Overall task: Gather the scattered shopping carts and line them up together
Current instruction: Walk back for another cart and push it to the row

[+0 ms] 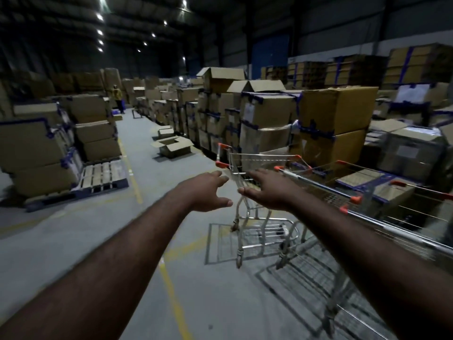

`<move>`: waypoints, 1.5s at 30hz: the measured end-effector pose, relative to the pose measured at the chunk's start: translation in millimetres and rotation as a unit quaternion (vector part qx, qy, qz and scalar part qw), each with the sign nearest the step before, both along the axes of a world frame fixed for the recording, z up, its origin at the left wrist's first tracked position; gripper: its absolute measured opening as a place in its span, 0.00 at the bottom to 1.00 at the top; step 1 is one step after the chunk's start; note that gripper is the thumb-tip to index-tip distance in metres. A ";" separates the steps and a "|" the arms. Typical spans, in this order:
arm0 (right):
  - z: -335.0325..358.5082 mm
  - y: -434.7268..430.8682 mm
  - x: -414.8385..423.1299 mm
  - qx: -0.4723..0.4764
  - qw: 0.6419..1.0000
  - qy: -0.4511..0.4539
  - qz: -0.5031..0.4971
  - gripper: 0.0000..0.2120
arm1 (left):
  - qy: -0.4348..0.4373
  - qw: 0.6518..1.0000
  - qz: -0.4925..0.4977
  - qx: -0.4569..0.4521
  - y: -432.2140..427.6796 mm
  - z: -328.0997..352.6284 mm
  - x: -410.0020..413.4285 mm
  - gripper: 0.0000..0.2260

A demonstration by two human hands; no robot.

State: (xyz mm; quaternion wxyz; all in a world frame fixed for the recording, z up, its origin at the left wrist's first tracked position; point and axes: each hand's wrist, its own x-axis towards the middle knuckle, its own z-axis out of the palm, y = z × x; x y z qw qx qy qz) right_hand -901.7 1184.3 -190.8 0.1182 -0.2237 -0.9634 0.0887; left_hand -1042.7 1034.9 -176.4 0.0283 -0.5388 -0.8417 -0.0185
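The cart (267, 231) stood just ahead of me, right of the aisle's middle, its wire basket edged with orange corner caps and its wheels on the grey floor (73, 241); a second cart (392, 217) stood near on the right, close beside the first, its long rail running off the right edge; whether the two touched I could not tell. Both my arms were stretched out toward the first cart; my left hand (208, 192) was slack, fingers spread and loosely bent, grasping nothing, just short of the basket's near left corner; my right hand (267, 190) lay palm down, fingers straight, gripping nothing, in front of the basket's near end; I could not tell whether it touched the wire.

Behind the carts on the right rose stacks of taped boxes (338, 114); an open box (172, 146) lay on the floor farther up the aisle. A yellow line (130, 168) ran along the floor on the left; beyond it a pallet (103, 177) held more stacked cartons. Far down the aisle stood a person (118, 94) in yellow, small and dim.
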 end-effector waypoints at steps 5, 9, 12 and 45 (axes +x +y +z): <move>10.0 38.8 -116.5 -0.006 0.999 0.008 0.030 0.37 | 0.006 1.000 0.025 0.002 30.5 15.9 -104.9 0.38; 11.9 62.8 -207.0 -0.007 0.999 0.000 0.054 0.38 | 0.003 0.999 0.042 0.004 41.4 20.0 -185.6 0.37; 4.4 78.6 -272.2 0.006 0.998 -0.003 0.062 0.39 | 0.005 0.999 0.049 0.000 54.1 15.7 -249.8 0.37; -190.2 465.5 -754.2 -0.228 0.913 -0.061 -0.334 0.45 | 0.025 0.976 -0.151 -0.155 518.0 -106.1 -763.3 0.38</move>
